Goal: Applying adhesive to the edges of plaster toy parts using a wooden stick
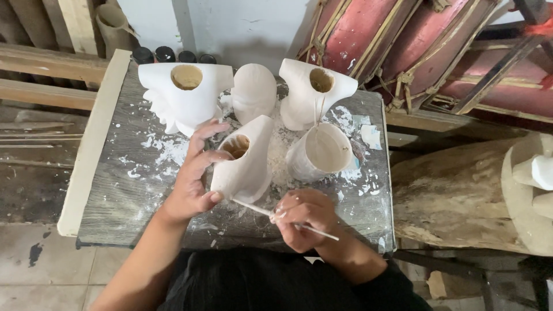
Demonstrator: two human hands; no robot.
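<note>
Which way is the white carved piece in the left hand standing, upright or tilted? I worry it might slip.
Tilted. The carved piece leans right, its bottom on the table, gripped by the left hand.

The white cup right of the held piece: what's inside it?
The white cup shows a pale, paint-coated inner wall and a thin stick leaning out. Its bottom is out of sight, so any liquid level cannot be told.

Left hand [193,184] gripped a white carved piece [245,161] near the tabletop's [115,190] front edge; right hand [305,219] held a thin brush [276,216] against its base.
</note>
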